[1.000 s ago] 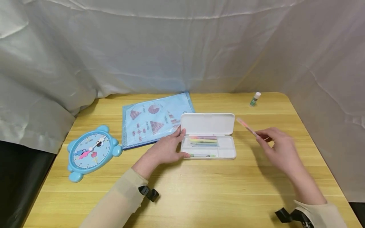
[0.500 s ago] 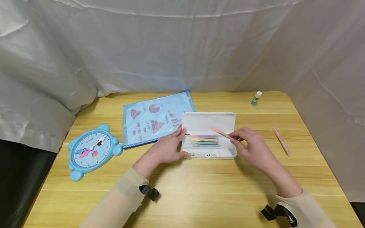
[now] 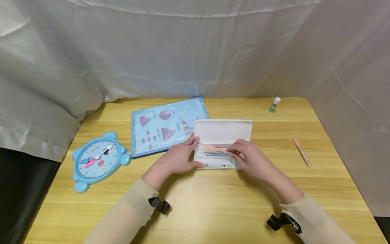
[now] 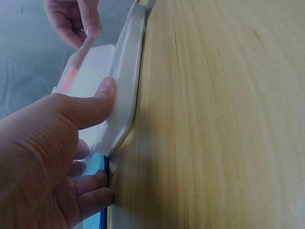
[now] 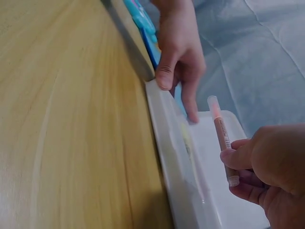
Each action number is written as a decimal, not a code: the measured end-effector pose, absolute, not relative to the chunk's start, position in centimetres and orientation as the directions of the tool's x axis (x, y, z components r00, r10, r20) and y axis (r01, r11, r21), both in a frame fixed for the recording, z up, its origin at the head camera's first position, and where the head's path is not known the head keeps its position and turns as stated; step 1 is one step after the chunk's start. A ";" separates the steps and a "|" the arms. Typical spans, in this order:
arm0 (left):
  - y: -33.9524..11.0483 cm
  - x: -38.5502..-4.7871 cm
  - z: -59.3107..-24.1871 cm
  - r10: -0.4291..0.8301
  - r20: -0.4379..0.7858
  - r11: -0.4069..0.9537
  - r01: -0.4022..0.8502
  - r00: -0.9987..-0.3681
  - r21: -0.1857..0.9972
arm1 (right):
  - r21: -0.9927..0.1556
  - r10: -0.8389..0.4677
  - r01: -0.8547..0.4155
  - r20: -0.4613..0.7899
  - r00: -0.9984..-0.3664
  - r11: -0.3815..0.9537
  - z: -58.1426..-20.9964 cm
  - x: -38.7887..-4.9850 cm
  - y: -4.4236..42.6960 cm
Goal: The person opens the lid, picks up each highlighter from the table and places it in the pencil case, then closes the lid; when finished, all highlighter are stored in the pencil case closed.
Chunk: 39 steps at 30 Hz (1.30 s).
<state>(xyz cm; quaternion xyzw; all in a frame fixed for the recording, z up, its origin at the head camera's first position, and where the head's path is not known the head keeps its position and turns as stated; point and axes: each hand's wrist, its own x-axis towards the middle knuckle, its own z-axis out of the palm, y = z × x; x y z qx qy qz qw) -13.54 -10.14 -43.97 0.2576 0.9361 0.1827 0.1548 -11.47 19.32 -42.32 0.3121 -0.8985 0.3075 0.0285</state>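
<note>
A white pencil case (image 3: 223, 131) stands with its lid up on the wooden table, several coloured pens (image 3: 216, 154) in its tray. My left hand (image 3: 178, 158) grips the case's left end; in the left wrist view its thumb (image 4: 106, 95) presses on the case's side. Between thumb and fingers my right hand (image 3: 254, 161) pinches an orange-pink pen (image 5: 222, 136), held over the tray in the head view. A green-tipped pen (image 3: 217, 165) lies in the front compartment. The right part of the tray is hidden by my right hand.
Right of the case lies another orange pen (image 3: 301, 151). A glue stick (image 3: 274, 105) stands at the back right. Behind and left of the case is a blue printed folder (image 3: 167, 125); farther left lies a blue toy clock (image 3: 97, 158). Grey cloth (image 3: 195, 51) hangs behind.
My right hand has moved left with its pen, from the table's right side to over the tray. My left hand has stayed on the case.
</note>
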 end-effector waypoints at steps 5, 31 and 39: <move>-10.0 -13.6 -43.9 0.533 -0.204 0.806 0.419 -0.821 0.418 | -0.527 -0.560 -0.569 0.197 -0.805 0.632 -43.0 -11.7 18.6; -9.9 -13.7 -43.9 0.515 -0.228 0.819 0.396 -0.826 0.414 | -0.387 -0.663 -0.630 0.063 -0.746 0.673 -44.0 -10.9 17.1; -9.9 -13.7 -44.1 0.512 -0.228 0.822 0.395 -0.828 0.410 | -0.424 -0.650 -0.625 0.106 -0.753 0.655 -43.8 -10.9 17.3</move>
